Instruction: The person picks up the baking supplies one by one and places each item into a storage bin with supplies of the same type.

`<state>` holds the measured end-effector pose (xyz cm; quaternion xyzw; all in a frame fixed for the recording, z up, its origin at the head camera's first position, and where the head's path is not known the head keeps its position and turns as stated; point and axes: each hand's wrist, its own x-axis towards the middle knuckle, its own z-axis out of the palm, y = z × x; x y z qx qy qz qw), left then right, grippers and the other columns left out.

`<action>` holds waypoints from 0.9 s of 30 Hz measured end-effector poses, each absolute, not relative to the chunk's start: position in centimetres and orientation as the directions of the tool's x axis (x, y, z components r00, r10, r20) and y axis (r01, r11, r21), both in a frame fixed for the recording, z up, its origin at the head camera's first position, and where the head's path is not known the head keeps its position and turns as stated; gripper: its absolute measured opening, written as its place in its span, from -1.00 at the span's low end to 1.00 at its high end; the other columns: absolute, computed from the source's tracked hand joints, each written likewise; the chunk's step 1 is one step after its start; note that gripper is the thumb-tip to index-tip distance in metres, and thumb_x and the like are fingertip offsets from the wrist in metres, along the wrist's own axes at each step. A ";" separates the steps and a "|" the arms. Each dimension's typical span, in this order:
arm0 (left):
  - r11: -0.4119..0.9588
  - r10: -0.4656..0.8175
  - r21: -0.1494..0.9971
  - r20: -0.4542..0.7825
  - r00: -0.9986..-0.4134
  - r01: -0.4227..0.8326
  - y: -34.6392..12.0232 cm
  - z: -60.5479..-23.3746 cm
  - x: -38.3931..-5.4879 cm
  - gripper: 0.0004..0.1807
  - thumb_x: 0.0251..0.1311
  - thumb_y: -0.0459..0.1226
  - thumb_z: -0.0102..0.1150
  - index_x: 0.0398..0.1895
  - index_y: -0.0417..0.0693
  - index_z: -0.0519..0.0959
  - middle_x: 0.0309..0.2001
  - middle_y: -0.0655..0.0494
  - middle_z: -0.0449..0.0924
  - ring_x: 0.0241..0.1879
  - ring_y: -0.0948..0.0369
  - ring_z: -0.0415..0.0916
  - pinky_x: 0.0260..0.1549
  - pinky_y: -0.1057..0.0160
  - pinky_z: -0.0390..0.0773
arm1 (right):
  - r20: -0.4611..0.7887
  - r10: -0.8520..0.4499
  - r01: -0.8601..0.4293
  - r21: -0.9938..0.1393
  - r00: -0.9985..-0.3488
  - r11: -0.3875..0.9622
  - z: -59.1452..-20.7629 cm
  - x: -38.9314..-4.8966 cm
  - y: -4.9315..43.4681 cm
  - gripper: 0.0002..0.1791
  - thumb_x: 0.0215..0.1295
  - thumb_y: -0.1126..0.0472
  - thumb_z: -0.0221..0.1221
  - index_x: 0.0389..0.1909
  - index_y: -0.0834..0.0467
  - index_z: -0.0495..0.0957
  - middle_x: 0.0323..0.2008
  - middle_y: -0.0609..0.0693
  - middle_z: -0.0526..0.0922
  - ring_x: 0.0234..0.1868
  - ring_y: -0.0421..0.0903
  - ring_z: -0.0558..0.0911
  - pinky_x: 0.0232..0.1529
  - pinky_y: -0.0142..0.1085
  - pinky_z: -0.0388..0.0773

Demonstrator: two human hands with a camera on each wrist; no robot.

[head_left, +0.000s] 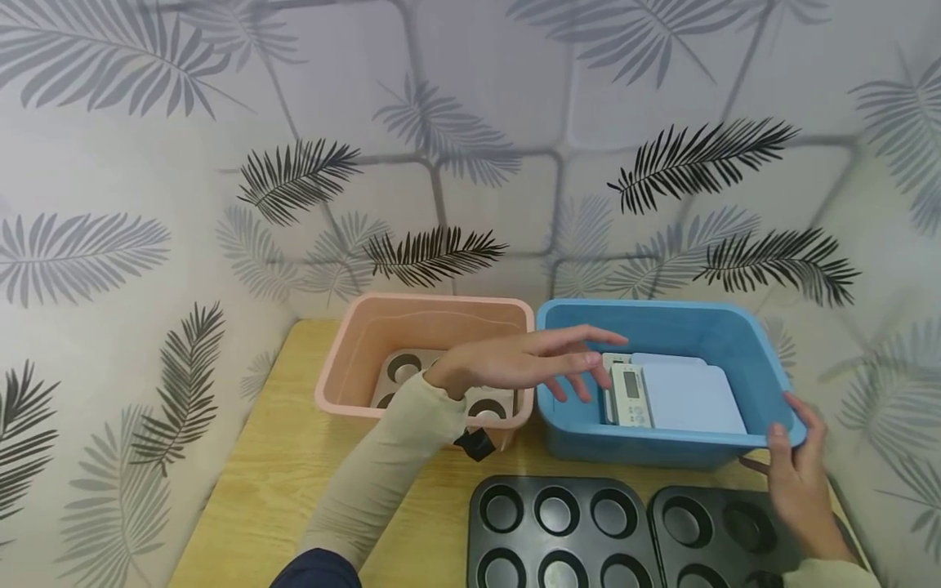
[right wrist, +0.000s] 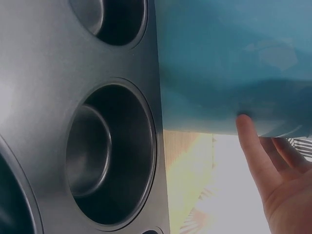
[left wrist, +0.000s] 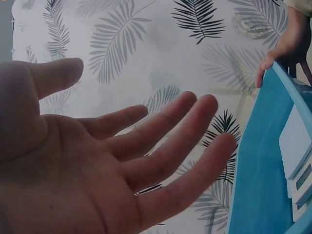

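Blue tub (head_left: 625, 447), gripped by one of two hands (head_left: 803, 482), shows two scales (head_left: 691, 400).

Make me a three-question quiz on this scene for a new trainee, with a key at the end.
1. Fill in: The ____ hand grips the rim of the blue bin.
2. True or false: The left hand holds a kitchen scale.
3. In the head view, the pink bin stands: A) left of the blue bin, B) right of it, C) inside it.

Key: 1. Right. 2. False; it holds nothing, and the kitchen scales lie in the blue bin. 3. A.
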<state>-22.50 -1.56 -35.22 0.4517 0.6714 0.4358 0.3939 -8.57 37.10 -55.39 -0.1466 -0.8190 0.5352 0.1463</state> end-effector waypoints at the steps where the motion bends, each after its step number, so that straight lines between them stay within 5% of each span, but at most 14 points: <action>1: 0.223 0.950 0.934 -0.145 -0.275 0.279 -1.7 -35.3 -22.5 -0.39 0.80 -0.13 -0.32 0.80 0.09 0.02 0.41 -0.13 0.53 0.24 0.03 0.65 0.17 0.19 0.74 | 0.083 0.399 0.081 -0.922 -0.913 0.378 -55.4 -8.6 37.1 -0.29 0.78 0.10 -0.17 0.79 -0.05 -0.18 0.75 0.34 -0.19 0.59 0.53 0.09 -0.03 -0.59 0.59; 5: 0.279 0.941 0.897 -0.185 -0.283 0.343 -2.1 -35.7 -22.3 -0.38 0.79 -0.09 -0.27 0.80 0.11 0.05 0.44 -0.06 0.55 0.20 0.24 0.65 0.16 0.21 0.73 | 0.073 0.392 0.072 -0.936 -0.917 0.344 -55.5 -8.7 37.1 -0.29 0.79 0.11 -0.19 0.79 -0.08 -0.21 0.75 0.34 -0.24 0.52 0.61 0.13 -0.41 -0.55 0.62; 8: 0.282 0.935 0.891 -0.173 -0.309 0.355 -2.4 -36.0 -22.2 -0.38 0.78 -0.08 -0.25 0.78 0.09 0.10 0.44 -0.05 0.58 0.18 0.26 0.65 0.17 0.19 0.72 | 0.071 0.391 0.073 -0.937 -0.918 0.341 -55.6 -8.7 37.1 -0.29 0.79 0.10 -0.19 0.79 -0.10 -0.22 0.75 0.34 -0.25 0.52 0.62 0.12 -0.43 -0.52 0.64; 14: 0.188 0.926 0.926 -0.057 -0.373 0.327 -3.0 -36.5 -22.0 -0.44 0.79 -0.18 -0.24 0.73 -0.07 0.19 0.36 -0.17 0.62 0.21 -0.01 0.68 0.20 -0.02 0.74 | 0.078 0.395 0.069 -0.936 -0.915 0.344 -55.8 -8.8 37.0 -0.30 0.79 0.10 -0.19 0.79 -0.09 -0.20 0.75 0.32 -0.22 0.53 0.58 0.15 -0.41 -0.56 0.63; 22: 0.170 0.902 0.946 -0.037 -0.429 0.277 -4.2 -37.7 -21.8 -0.48 0.79 -0.21 -0.27 0.68 -0.08 0.28 0.33 -0.20 0.65 0.14 0.13 0.72 0.19 -0.17 0.74 | 0.072 0.401 0.071 -0.941 -0.913 0.330 -55.6 -8.8 36.9 -0.30 0.77 0.12 -0.21 0.78 -0.05 -0.21 0.74 0.34 -0.23 0.52 0.60 0.13 -0.41 -0.60 0.59; 27: 0.175 0.889 0.955 -0.049 -0.455 0.240 -5.0 -38.6 -21.2 -0.49 0.79 -0.18 -0.23 0.66 -0.05 0.33 0.30 -0.20 0.66 0.12 0.03 0.75 0.21 -0.14 0.75 | 0.076 0.398 0.071 -0.937 -0.914 0.342 -55.4 -8.8 36.8 -0.30 0.78 0.11 -0.21 0.78 -0.05 -0.22 0.74 0.37 -0.24 0.51 0.64 0.12 -0.45 -0.53 0.65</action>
